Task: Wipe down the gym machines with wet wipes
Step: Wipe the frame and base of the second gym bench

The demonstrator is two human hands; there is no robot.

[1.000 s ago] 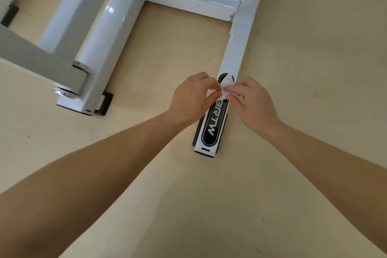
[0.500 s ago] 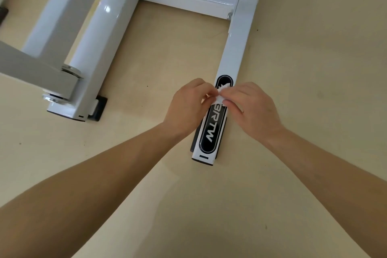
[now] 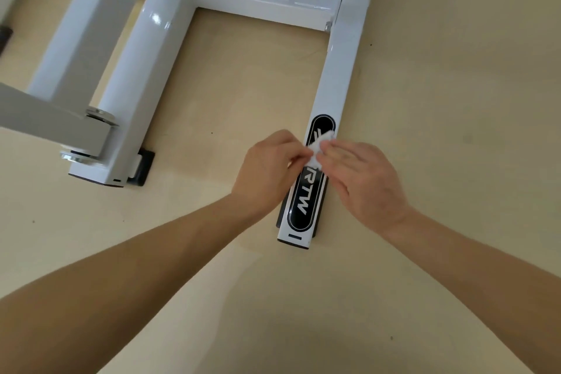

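The left hand (image 3: 267, 171) is curled, with the wet wipe (image 3: 318, 149) pinched at its fingertips. The right hand (image 3: 365, 182) is laid nearly flat on it. The wet wipe is held against the black label (image 3: 306, 200) of the white machine leg (image 3: 344, 70).

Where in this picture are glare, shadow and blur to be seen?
Head view: glare patches on the glossy white frame; a soft shadow across the lower floor; the right hand looks slightly blurred over the wipe.
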